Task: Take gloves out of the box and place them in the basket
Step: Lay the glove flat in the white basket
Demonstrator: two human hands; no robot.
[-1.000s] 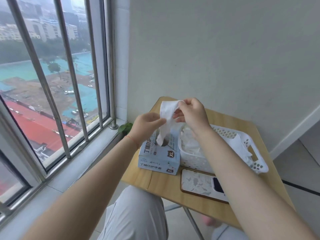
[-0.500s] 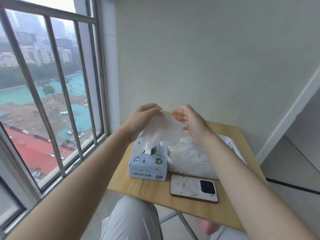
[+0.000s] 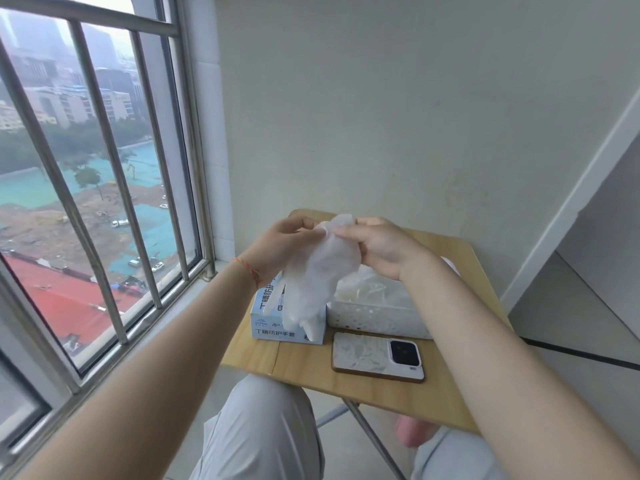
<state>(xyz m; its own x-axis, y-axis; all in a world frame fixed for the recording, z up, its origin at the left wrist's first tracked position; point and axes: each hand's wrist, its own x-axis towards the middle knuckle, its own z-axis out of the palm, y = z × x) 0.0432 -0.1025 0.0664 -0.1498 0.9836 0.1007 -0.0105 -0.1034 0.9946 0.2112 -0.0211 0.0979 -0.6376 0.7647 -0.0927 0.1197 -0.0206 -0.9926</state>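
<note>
**Two hands hold one glove above the box**

Two large things frame the scene: a plain pale wall [image 3: 398, 116] on the far side and a barred window [image 3: 97, 188] on the left, looking out over rooftops and green-covered ground. A small wooden surface [image 3: 311, 372] stands in the corner between them, with the person's knees in light trousers [image 3: 263, 434] under its near edge.

On the surface, the white perforated basket [image 3: 377, 320] sits on the far right part, with crumpled white gloves [image 3: 367, 289] already lying inside it. The pale blue glove box [image 3: 266, 320] stands just left of the basket, touching or nearly touching its side; dark printed characters run along its near face. A phone [image 3: 377, 355] in a pale marbled case lies face down on the near side of the basket, its dark camera block toward the right.

One translucent white glove [image 3: 318, 271] hangs in the air above the box and the basket's left end, cuff up and fingers pointing down in front of the box. The left hand [image 3: 280, 244], with a thin red string round its wrist, has its grip pinched on the glove's upper left edge. The right hand [image 3: 377, 247] has its grip curled on the upper right edge, so the cuff is held between both.
</note>
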